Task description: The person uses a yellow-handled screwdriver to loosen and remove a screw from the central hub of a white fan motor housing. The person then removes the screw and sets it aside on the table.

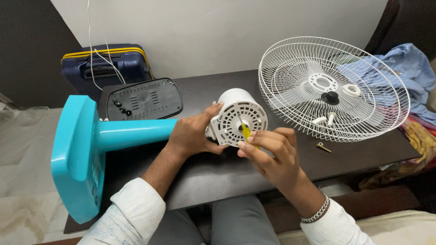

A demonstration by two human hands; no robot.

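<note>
Head view shows us steadying a white motor housing [240,118] on the dark table [204,168]: our left hand [193,134] is wrapped around its neck where the turquoise fan stand [104,140] joins it, and our right hand [272,152] pinches a yellow-handled screwdriver [245,130] whose tip sits against the vented rear face. We judge the housing to be rigid moulded plastic, fairly weighty from the motor inside, smooth enough to slip, and its thin vent ribs look breakable; the solid neck and rim seem the safest places to grip. The stand lies on its side, its base hanging past the table's left edge. To the right, a white wire fan guard [334,86] lies dished like a bowl, and in it we see translucent blades, a black knob [330,97], a white ring nut [351,90] and two small white pegs [325,120]. A small brass piece [323,147] lies just outside it.
</note>
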